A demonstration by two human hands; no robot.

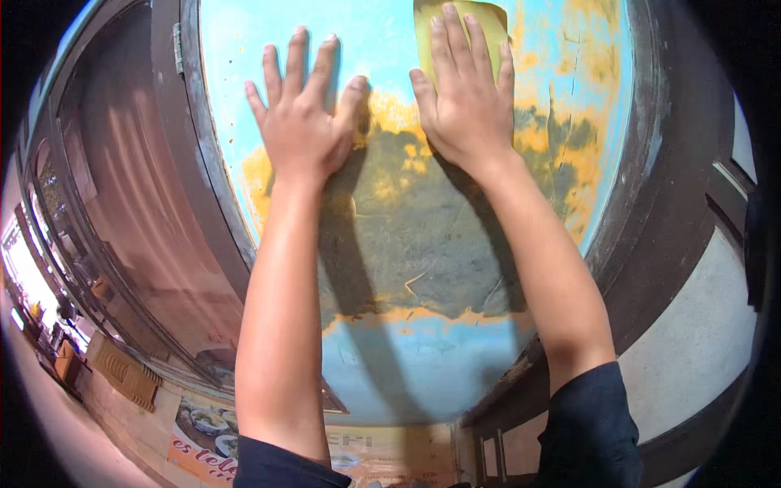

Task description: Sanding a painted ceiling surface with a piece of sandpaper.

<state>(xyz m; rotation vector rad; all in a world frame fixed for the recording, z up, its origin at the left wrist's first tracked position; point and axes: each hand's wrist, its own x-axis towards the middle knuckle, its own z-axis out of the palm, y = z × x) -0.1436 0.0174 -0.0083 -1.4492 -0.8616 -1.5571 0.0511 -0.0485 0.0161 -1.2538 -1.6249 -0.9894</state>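
My left hand lies flat with fingers spread on a worn light-blue painted panel, holding nothing. My right hand presses flat on a yellow sheet of sandpaper against the same panel, near the top of the view. Under and below both hands the blue paint is gone, leaving a big grey-green patch edged with orange. Both forearms reach up from the lower edge, with dark sleeves at the elbows.
A dark frame borders the panel on the left and another dark frame on the right. A glass pane sits further left. A grey wall lies at the right. A printed banner hangs at the bottom left.
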